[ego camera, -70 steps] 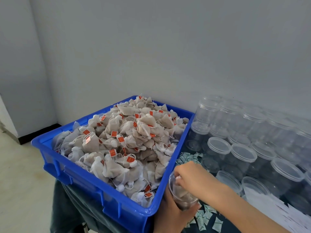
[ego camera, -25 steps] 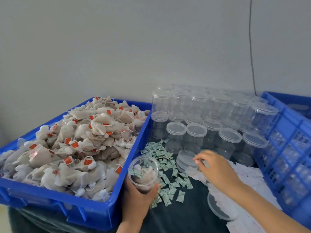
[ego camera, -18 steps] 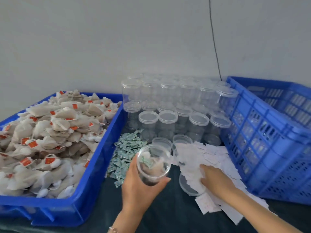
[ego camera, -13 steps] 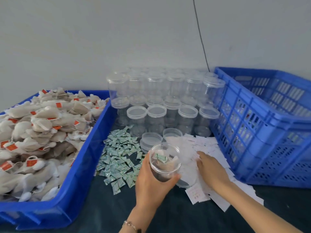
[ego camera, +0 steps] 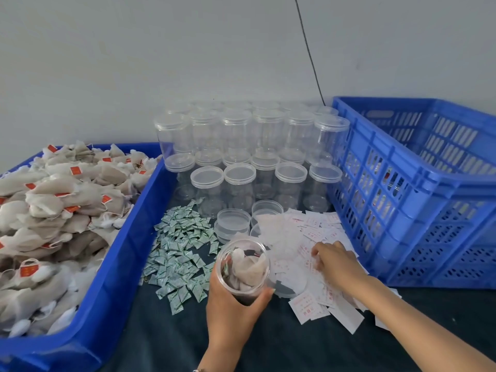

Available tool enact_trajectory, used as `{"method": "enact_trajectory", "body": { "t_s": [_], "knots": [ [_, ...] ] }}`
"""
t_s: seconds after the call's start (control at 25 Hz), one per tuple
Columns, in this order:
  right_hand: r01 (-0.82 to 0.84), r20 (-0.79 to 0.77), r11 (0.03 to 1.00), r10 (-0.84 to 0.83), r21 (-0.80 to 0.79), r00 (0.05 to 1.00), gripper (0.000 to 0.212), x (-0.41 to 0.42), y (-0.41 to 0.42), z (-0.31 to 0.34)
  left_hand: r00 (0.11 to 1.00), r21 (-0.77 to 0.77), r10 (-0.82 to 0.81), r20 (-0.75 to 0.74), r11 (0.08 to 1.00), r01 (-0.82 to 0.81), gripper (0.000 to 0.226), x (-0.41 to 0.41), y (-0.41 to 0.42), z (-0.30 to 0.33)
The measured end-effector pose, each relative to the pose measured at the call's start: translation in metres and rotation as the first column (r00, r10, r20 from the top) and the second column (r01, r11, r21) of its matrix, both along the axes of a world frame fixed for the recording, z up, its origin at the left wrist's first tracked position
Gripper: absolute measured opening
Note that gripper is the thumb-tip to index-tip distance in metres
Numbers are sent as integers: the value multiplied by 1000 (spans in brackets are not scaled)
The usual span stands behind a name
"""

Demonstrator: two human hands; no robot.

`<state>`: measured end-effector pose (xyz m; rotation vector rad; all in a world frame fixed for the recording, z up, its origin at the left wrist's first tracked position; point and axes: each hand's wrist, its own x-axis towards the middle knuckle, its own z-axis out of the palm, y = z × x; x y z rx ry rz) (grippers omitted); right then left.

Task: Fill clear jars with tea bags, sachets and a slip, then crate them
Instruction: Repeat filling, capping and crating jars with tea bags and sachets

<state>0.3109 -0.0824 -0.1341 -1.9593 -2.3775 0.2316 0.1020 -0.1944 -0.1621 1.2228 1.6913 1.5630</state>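
Note:
My left hand (ego camera: 233,307) grips an open clear jar (ego camera: 244,267) with tea bags and a green sachet inside, held above the dark table. My right hand (ego camera: 339,264) rests on a heap of white paper slips (ego camera: 308,304) printed in red, its fingers curled onto the slips; whether it pinches one I cannot tell. A pile of green sachets (ego camera: 179,253) lies left of the jar. The blue tray (ego camera: 118,253) at the left holds a mound of tea bags (ego camera: 59,205). A blue slatted crate (ego camera: 418,189) stands at the right.
Several lidded empty clear jars (ego camera: 247,162) are stacked in rows against the wall. Loose clear lids (ego camera: 233,224) lie in front of them, and one more lid (ego camera: 292,284) lies beside the held jar. A black cable (ego camera: 308,49) hangs down the wall.
My view swung right from the tea-bag tray to the slips and crate. My right hand left the jar, crossed over the sachets and settled on the slip heap; my left hand kept holding the jar.

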Motion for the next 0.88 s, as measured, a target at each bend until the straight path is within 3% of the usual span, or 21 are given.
{"method": "enact_trajectory", "body": {
  "t_s": [0.08, 0.2, 0.28, 0.48, 0.68, 0.72, 0.8, 0.84, 0.88],
  "knots": [
    [-7, -18, 998, 6, -61, 1000, 27, 0, 5, 4, 1000, 18, 2, -2, 1000, -1, 96, 0, -1, -2],
    [-59, -45, 987, 53, -148, 998, 59, 2, 9, 7, 1000, 35, 3, -18, 999, -3, 98, -1, 1, -4],
    [-82, -40, 988, 77, -134, 996, 67, 1, 12, 7, 1000, 38, 2, -27, 999, -1, 99, -1, 2, -5],
    [-126, 114, 991, 121, 36, 986, 38, -6, 13, 0, 1000, 51, 0, -27, 999, 1, 100, -2, 2, -9],
    [-162, 173, 965, 127, 206, 977, 28, -4, -3, 16, 999, 76, -45, 7, 996, 44, 100, -3, 3, -11],
    [-143, 112, 952, 116, 271, 987, 23, -8, -9, 27, 999, 79, -52, 1, 995, 52, 99, -3, 4, -12],
    [-62, -212, 885, 178, 462, 961, 17, -23, -25, 53, 998, 78, -52, -34, 995, 54, 99, -4, 4, -12],
    [-72, -349, 831, 308, 552, 885, 22, -35, -37, 66, 998, 69, -40, -56, 997, 44, 101, -4, 3, -11],
    [-133, -353, 749, 452, 649, 819, 29, -50, -50, 79, 997, 62, -27, -73, 998, 31, 103, -4, 2, -9]
  ]
}}
